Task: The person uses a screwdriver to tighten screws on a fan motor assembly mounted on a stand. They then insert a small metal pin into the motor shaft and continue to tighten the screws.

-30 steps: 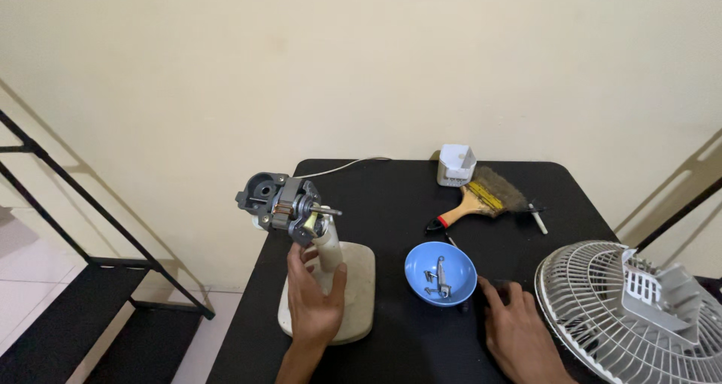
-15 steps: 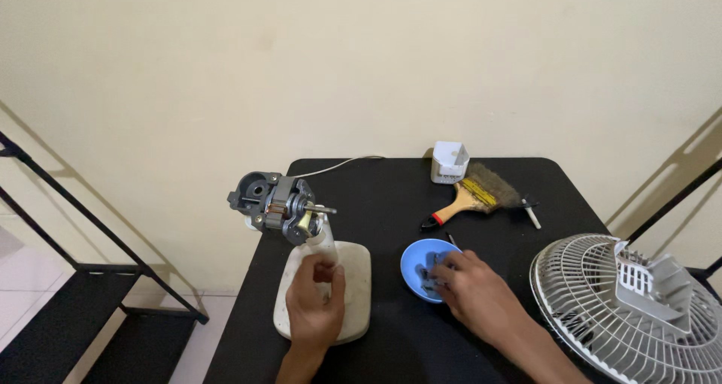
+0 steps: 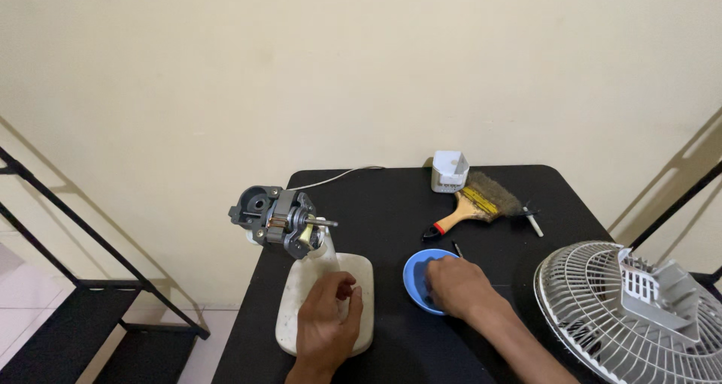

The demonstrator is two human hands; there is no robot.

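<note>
On the black bench [image 3: 391,203] by the cream wall, my left hand [image 3: 329,320] lies curled, gripping nothing, steadying the fan base [image 3: 289,309], while my right hand's [image 3: 456,285] fingers dip into the blue bowl [image 3: 416,273], grasp hidden.

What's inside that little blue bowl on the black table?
The person's right hand reaches into the blue bowl and covers most of it. Only bare blue rim and inner wall show on the left; whatever lies under the fingers is hidden.
</note>
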